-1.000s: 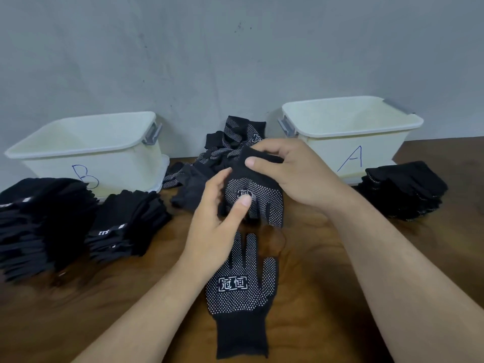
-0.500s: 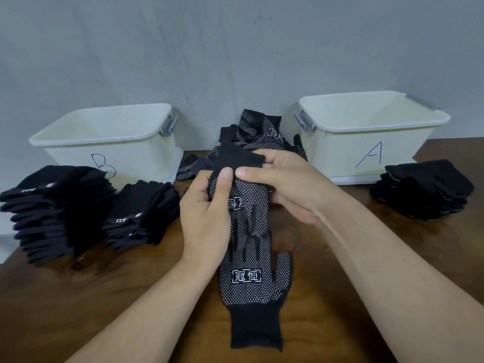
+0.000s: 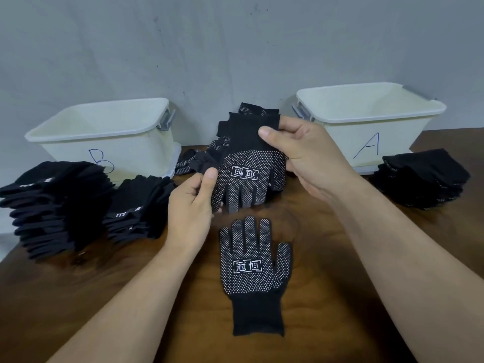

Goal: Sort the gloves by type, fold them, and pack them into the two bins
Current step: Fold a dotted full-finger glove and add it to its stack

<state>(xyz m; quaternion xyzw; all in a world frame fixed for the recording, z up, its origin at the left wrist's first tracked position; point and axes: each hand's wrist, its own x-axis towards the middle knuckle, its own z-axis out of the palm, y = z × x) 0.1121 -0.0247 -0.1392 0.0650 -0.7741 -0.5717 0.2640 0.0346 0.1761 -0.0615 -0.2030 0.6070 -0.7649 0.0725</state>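
Above table (image 3: 340, 297), hands (image 3: 191, 205) (image 3: 311, 158) pinch glove (image 3: 251, 166) edges

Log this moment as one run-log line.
left hand: pinches held glove edge | right hand: grips its cuff | held glove: fingers down, above table | second glove: flat on table

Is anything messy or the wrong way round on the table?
Two things. The held glove hangs upside down: its fingers point at the person, while the flat glove on the table points away. Behind it, between bin B and bin A, loose dotted gloves lie in a jumble, unlike the folded stacks.
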